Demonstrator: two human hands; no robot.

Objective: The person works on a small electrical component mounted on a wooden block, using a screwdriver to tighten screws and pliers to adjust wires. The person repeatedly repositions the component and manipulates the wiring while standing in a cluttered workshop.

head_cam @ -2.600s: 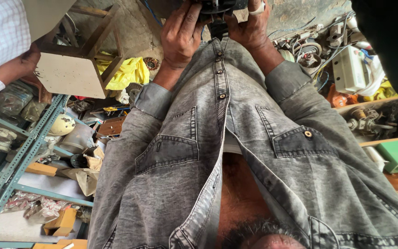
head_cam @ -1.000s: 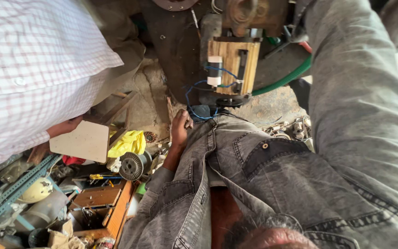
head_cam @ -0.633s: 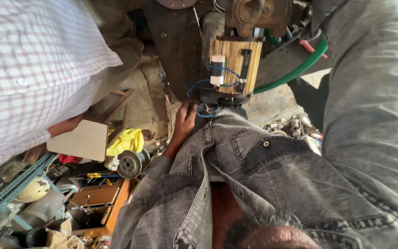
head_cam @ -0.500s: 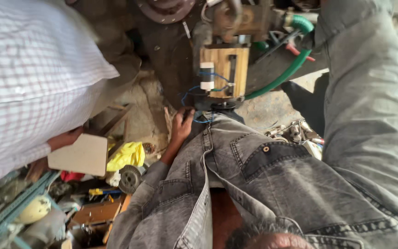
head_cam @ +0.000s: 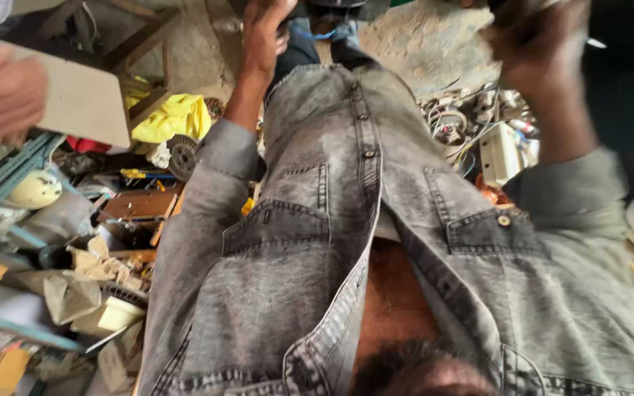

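Observation:
My left hand reaches up to the top edge of the head view, its fingers against a dark part with blue wires. The frame edge cuts off the grip. At the upper right my right hand is raised, blurred, with fingers curled; whether it holds anything is unclear. My grey denim jacket fills the middle of the view.
Another person's hand holds a pale board at the upper left. Below it lie a yellow cloth, a toothed wheel, a metal rack and scrap. Motor parts and a white box sit at the right.
The view has dropped from the wooden block and green hose down to my chest. My left hand stays at the blue wires; my right hand has come into view, moving fast.

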